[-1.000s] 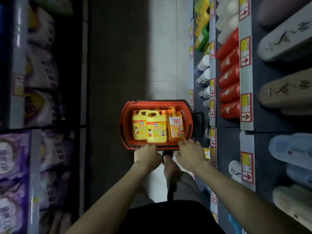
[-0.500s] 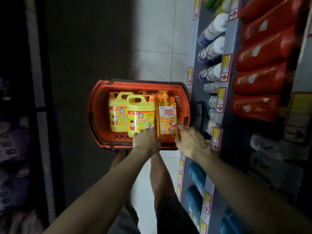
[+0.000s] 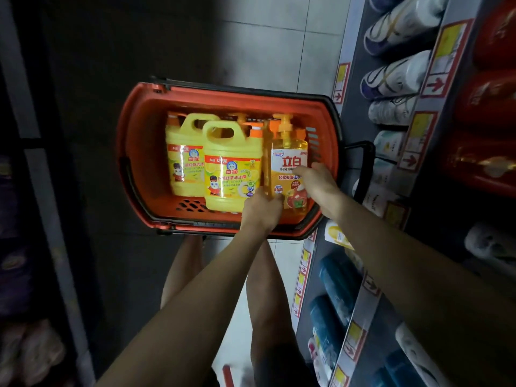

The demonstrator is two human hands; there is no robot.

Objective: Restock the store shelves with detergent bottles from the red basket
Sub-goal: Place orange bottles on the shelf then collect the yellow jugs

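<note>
Down in the red basket (image 3: 139, 163), both hands, left hand (image 3: 261, 209) and right hand (image 3: 318, 182), clasp the amber pump bottle (image 3: 287, 152).

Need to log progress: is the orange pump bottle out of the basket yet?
Still in. The orange pump bottle lies inside the red basket beside two yellow jugs, with the left hand and right hand on it.
</note>
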